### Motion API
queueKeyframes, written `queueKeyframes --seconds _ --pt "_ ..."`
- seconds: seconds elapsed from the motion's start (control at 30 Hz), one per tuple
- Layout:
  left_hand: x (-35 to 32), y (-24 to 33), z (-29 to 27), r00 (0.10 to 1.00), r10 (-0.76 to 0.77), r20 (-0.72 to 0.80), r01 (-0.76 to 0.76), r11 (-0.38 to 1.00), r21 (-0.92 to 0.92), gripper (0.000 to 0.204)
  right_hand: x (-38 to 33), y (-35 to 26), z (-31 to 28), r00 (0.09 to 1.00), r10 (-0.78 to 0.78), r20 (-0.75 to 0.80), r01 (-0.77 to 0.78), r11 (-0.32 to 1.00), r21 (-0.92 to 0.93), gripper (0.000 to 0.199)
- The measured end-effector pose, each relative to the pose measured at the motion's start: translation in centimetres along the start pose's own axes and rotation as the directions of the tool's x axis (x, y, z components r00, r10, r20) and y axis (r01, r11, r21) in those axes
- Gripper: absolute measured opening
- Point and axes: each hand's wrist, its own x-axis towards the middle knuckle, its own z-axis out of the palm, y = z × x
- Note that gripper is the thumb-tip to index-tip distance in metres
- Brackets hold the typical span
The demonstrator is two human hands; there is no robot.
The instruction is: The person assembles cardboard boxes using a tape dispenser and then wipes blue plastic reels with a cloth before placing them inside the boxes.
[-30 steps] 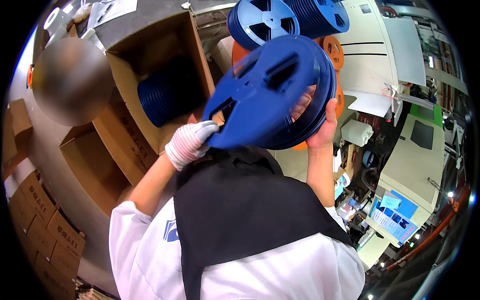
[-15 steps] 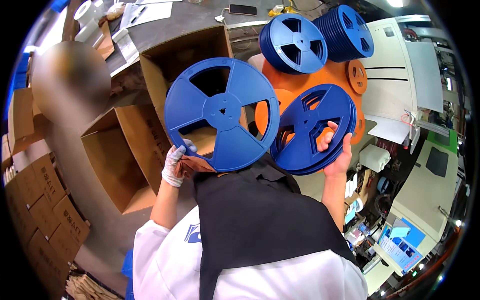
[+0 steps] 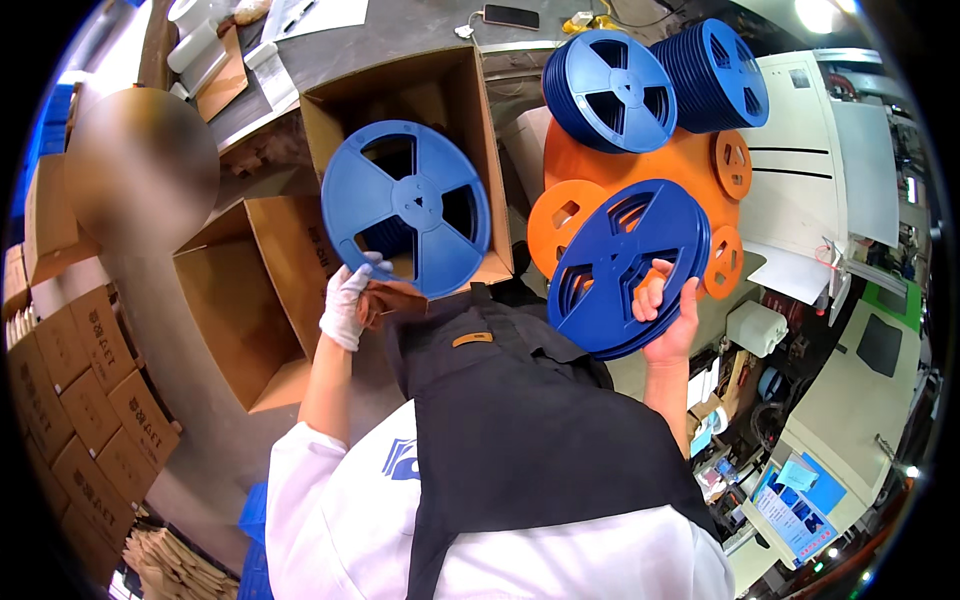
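A blue plastic reel [image 3: 418, 203] with cut-out windows is held at its lower left rim by my left hand [image 3: 346, 308], which wears a whitish glove. Between that hand and the rim sits a brown cloth [image 3: 396, 298]. The reel is over the mouth of an open cardboard box [image 3: 487, 110]; inside, dark blue reel edges show through its windows. My right hand [image 3: 668, 318], bare, grips a tilted stack of several darker blue reels [image 3: 622, 248], fingers through a window and thumb outside the rim.
Two stacks of blue reels, a nearer one [image 3: 625, 88] and a farther one [image 3: 737, 72], stand on an orange surface [image 3: 690, 165] with orange reels [image 3: 565, 222]. Another open box [image 3: 225, 320] is at left, near stacked cartons [image 3: 90, 410]. A grey table [image 3: 405, 30] holds a phone [image 3: 511, 16].
My left hand has lowered its reel away from me, toward the box, so it looks smaller. The stack in my right hand stays held, shifted slightly in view.
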Motion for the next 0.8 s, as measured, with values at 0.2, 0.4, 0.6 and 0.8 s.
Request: queueKeyframes --seconds 0.2,0.4,0.6,0.8 --pt "8.4 -4.9 1.8 0.997 -0.045 -0.065 0.059 0.972 0.226 0.025 0.2 1.0 0.9 1.0 0.017 -0.02 -0.017 1.0 -0.005 0.047" --pt "12.2 -8.5 2.2 0.984 -0.099 -0.148 0.168 0.79 0.589 0.058 -0.2 1.2 1.3 1.0 0.006 -0.016 -0.005 0.999 0.035 0.046" --pt "8.2 -6.3 3.7 0.993 0.083 -0.084 0.028 0.526 0.85 0.047 -0.5 0.0 0.2 0.993 -0.052 0.103 0.032 0.981 0.189 0.051" --pt "1.7 -0.4 11.6 0.713 0.321 0.623 -0.626 -0.107 0.772 0.06 0.1 -1.7 -0.8 0.96 -0.09 0.265 -0.045 0.886 0.462 0.046"
